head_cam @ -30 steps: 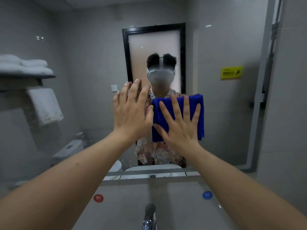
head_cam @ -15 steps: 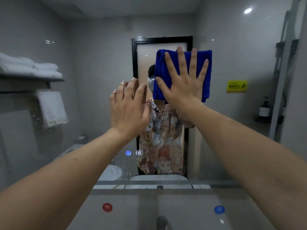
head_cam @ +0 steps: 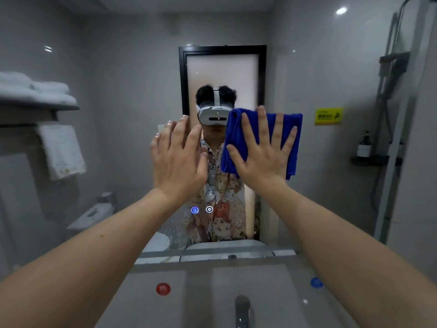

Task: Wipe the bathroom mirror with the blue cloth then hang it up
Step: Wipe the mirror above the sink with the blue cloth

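Right hand (head_cam: pixel 262 152) presses folded blue microfibre cloth (head_cam: pixel 292 140) flat-fingered on mirror glass (head_cam: pixel 331 185); ungripped, it may slip. Left hand (head_cam: pixel 177 159) released, splayed.

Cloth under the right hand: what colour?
Solid blue cloth, clearest in the head view.

My right hand (head_cam: pixel 262 155) covered the middle of the blue cloth (head_cam: pixel 292 138), so I could only see its edges around my spread fingers (head_cam: pixel 261 121). My left hand (head_cam: pixel 177 159) hid the mirror (head_cam: pixel 118 162) behind it, and I couldn't tell whether the palm touched the glass. At the bottom of the frame the tap (head_cam: pixel 242 308) was cut off by the edge. The folded towels (head_cam: pixel 35 91) at the upper left ran out of the frame. The yellow sign (head_cam: pixel 328 116) at the right was too small to read, as was the label on the dark bottle (head_cam: pixel 363 144).
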`<state>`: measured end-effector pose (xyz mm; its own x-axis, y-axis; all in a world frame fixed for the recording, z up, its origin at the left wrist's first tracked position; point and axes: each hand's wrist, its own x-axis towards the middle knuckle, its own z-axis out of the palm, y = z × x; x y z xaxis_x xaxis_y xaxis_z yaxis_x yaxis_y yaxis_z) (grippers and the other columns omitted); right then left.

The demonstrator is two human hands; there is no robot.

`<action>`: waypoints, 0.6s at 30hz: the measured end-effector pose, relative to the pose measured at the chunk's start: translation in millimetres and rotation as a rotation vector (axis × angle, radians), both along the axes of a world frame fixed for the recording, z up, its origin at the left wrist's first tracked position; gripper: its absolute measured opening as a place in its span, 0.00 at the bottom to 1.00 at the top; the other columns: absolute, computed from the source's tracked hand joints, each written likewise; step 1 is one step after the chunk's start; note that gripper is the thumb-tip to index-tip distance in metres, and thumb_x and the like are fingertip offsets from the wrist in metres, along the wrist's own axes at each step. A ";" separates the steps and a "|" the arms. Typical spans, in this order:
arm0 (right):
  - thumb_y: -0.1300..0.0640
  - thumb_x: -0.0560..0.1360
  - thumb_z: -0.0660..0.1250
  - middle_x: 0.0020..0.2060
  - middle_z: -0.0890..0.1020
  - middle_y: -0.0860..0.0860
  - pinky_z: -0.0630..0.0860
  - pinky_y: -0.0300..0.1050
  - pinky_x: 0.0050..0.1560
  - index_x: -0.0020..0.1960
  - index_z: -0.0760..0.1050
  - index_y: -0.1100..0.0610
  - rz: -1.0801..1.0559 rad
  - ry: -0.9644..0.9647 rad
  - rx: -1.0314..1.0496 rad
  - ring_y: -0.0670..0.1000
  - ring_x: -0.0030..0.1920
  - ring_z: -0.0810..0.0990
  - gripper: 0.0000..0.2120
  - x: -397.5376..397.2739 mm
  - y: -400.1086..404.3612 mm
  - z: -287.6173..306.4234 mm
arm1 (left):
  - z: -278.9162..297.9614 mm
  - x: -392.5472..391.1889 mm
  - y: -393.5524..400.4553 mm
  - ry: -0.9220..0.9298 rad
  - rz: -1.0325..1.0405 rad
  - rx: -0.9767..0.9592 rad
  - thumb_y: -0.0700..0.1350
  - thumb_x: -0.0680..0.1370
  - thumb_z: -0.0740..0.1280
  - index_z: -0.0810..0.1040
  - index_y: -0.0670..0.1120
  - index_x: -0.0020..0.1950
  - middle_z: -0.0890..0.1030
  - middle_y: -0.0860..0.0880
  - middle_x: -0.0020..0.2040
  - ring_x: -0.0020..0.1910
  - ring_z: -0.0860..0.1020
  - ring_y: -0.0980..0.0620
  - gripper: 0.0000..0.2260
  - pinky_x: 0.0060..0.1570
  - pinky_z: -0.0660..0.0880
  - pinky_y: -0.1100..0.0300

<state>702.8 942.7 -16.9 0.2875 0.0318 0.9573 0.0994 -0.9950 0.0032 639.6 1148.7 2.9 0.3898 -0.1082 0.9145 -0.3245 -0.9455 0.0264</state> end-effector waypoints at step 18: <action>0.30 0.82 0.47 0.85 0.47 0.56 0.40 0.74 0.78 0.85 0.45 0.46 -0.034 0.129 -0.040 0.66 0.83 0.44 0.37 -11.7 8.4 -111.9 | -34.4 1.2 17.1 0.092 0.001 0.058 0.55 0.77 0.61 0.67 0.50 0.76 0.62 0.45 0.79 0.78 0.58 0.42 0.28 0.75 0.55 0.38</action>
